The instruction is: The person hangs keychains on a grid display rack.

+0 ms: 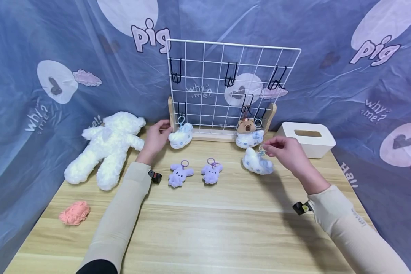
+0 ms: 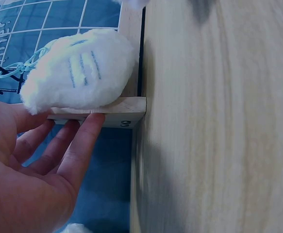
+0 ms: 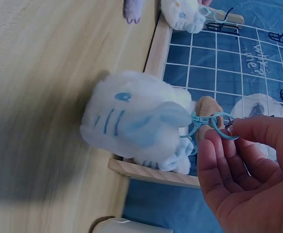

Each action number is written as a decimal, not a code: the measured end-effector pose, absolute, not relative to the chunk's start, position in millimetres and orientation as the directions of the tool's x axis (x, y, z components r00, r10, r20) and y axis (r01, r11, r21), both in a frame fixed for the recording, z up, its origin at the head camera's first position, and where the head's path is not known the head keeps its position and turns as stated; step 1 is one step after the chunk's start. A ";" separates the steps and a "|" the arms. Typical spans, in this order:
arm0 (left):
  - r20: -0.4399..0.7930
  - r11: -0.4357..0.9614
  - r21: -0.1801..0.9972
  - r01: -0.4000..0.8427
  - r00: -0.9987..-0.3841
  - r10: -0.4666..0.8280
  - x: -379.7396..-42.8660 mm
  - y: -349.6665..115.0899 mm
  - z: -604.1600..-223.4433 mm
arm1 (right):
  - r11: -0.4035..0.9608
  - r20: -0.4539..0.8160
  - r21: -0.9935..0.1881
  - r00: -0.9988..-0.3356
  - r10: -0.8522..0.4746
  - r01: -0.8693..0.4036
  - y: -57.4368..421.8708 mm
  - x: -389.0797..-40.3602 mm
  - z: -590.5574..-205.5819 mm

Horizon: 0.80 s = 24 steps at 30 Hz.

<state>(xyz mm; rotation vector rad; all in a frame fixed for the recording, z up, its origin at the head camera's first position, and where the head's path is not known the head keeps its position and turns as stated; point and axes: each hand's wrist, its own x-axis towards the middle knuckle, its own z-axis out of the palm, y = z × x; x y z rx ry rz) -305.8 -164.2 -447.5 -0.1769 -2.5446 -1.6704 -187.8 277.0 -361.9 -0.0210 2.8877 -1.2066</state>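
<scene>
Spanning the lower frame: wood-grain desk (image 1: 209,232); blue printed curtain (image 1: 99,49) behind and at both sides, lettered "pig" and "why me?". White box (image 1: 317,147) at right, slot in top, contents can't be made out. Wire rack (image 1: 212,135), upper middle, carries black hooks (image 1: 230,81). Hung lower left on it: blue-and-white plush (image 1: 180,137); lower right: brown bear plush (image 1: 246,126), second blue-and-white plush (image 1: 248,140). Purple plush keychain (image 1: 179,177) and its twin (image 1: 211,174) lie mid-frame; white plush toy (image 1: 109,140) left, pink bundle (image 1: 74,213) lower left. From where I stand, right hand (image 1: 287,150) pinches light blue ring (image 3: 216,131), fingers against thumb; third blue-and-white plush (image 1: 257,163) hangs from it, right of center, before the rack's right end. Left hand (image 1: 155,139) has fingers loosely extended, touching the wooden post (image 1: 171,110) at the rack's left end.
</scene>
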 end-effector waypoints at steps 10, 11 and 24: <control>0.145 0.396 0.905 0.153 -0.988 0.049 -304.9 -163.8 -447.1 | 0.717 0.048 -0.696 -0.999 -0.013 -0.043 278.0 -192.7 -345.2; 0.144 0.394 0.906 0.152 -0.988 0.049 -304.8 -163.6 -447.1 | 0.718 0.054 -0.695 -0.998 -0.011 -0.046 278.1 -193.0 -342.6; 0.132 0.374 0.917 0.140 -0.990 0.048 -304.7 -163.9 -446.9 | 0.686 0.114 -0.724 -0.993 0.021 -0.068 280.7 -201.5 -307.2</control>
